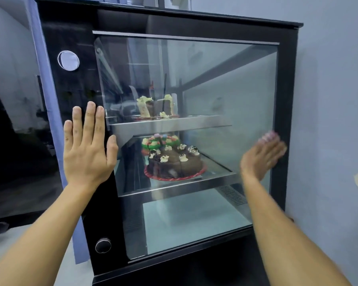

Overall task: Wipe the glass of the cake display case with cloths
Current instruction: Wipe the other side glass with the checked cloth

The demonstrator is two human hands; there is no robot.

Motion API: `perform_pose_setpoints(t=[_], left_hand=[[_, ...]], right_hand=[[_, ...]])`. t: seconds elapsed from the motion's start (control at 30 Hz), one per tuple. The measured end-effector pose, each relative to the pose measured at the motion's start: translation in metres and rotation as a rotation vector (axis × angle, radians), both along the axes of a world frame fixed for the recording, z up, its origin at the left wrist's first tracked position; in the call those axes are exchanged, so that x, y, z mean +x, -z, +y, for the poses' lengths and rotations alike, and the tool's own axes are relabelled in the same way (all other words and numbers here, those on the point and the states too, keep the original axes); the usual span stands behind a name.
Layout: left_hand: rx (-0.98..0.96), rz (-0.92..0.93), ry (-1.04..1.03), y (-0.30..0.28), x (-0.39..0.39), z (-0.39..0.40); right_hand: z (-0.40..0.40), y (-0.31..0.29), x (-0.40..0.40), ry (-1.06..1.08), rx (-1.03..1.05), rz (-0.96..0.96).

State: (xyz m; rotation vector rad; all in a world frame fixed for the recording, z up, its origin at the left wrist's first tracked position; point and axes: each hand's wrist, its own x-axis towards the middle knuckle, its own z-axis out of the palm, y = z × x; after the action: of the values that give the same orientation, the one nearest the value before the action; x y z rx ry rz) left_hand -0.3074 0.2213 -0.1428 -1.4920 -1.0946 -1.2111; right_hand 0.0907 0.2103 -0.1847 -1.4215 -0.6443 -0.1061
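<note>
Plainly, wiping is underway: the right hand (261, 155), blurred, presses a pinkish cloth (270, 137) under straight fingers on the glass (225, 96) near its right frame. The left hand (87, 149) lies flat, fingers spread, bracing the black frame (70, 89). Next, I judge, come strokes leftward.

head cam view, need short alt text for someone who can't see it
A person's left hand lies flat on the black frame of a cake display case, while the blurred right hand presses a pale cloth to the right edge of the glass. Inside, a chocolate cake sits on the middle shelf.
</note>
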Motion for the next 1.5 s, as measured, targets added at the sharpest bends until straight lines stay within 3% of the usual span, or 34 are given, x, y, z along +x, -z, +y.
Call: perform_pose_setpoints(t=[0.03, 0.07, 0.13, 0.2, 0.27, 0.33, 0.4, 0.47, 0.57, 0.63, 0.7, 0.83, 0.9, 0.97, 1.1, 1.17, 1.23, 1.3, 1.33, 1.4, 1.43, 1.5], left_hand=[[-0.004, 0.000, -0.007, 0.000, 0.000, 0.000], [-0.009, 0.003, -0.010, -0.001, 0.000, 0.000], [-0.016, 0.010, -0.006, -0.001, 0.000, -0.001], [-0.022, 0.007, 0.012, 0.000, -0.001, -0.002], [-0.017, 0.004, 0.023, -0.001, -0.001, -0.001], [-0.005, 0.001, 0.018, 0.000, -0.001, -0.001], [0.012, -0.003, 0.016, 0.000, 0.000, 0.000], [0.006, -0.003, 0.024, 0.000, 0.000, 0.000], [-0.007, -0.003, 0.036, -0.001, 0.001, 0.001], [-0.017, -0.006, 0.045, -0.001, 0.000, 0.000], [-0.012, -0.008, 0.039, -0.001, 0.001, 0.000], [-0.016, 0.000, 0.042, 0.000, 0.000, -0.001], [-0.013, 0.008, 0.036, 0.000, -0.001, -0.001], [-0.010, 0.008, 0.035, 0.000, -0.001, -0.001], [-0.018, 0.006, 0.017, 0.000, 0.001, -0.002], [-0.018, 0.003, 0.017, 0.000, 0.001, -0.001], [-0.024, -0.002, 0.012, 0.001, 0.000, -0.002], [-0.032, 0.002, 0.028, 0.001, 0.000, -0.002], [-0.034, -0.002, 0.032, 0.000, -0.001, -0.002], [-0.048, 0.013, 0.038, -0.001, -0.003, -0.002], [-0.044, 0.026, 0.040, -0.001, -0.005, -0.003], [-0.027, 0.044, 0.038, -0.001, -0.007, -0.003]], right_hand=[[-0.005, 0.022, -0.029, 0.032, -0.015, 0.026], [-0.009, 0.040, -0.067, 0.058, 0.001, -0.078], [-0.014, 0.055, -0.137, -0.036, 0.026, -0.571], [-0.013, 0.032, -0.157, -0.143, 0.091, -1.080], [-0.004, -0.019, -0.122, -0.152, 0.152, -1.245], [0.008, -0.058, -0.060, -0.050, 0.165, -1.030], [0.009, -0.071, 0.009, 0.002, 0.091, -0.593], [0.003, -0.045, 0.048, -0.034, 0.026, -0.167], [-0.004, 0.019, 0.032, 0.000, -0.033, 0.319], [-0.006, 0.025, 0.011, 0.050, -0.050, 0.515], [-0.005, -0.012, 0.000, 0.063, -0.039, 0.405], [0.008, -0.072, -0.027, 0.019, 0.054, -0.454], [0.016, -0.066, -0.010, 0.015, 0.061, -0.620], [0.014, -0.034, 0.020, 0.055, 0.069, -0.480], [0.007, 0.056, 0.065, 0.082, -0.006, 0.319], [0.012, 0.066, 0.045, 0.112, 0.038, 0.395], [0.023, 0.055, -0.008, 0.171, 0.094, 0.179], [0.088, 0.078, -0.081, 0.032, -0.190, -0.346], [0.162, 0.110, -0.111, 0.006, -0.295, -0.553], [0.217, 0.163, -0.174, -0.128, -0.326, -0.946], [0.191, 0.165, -0.182, -0.211, -0.281, -1.098], [0.064, 0.104, -0.177, -0.280, -0.045, -1.285]])
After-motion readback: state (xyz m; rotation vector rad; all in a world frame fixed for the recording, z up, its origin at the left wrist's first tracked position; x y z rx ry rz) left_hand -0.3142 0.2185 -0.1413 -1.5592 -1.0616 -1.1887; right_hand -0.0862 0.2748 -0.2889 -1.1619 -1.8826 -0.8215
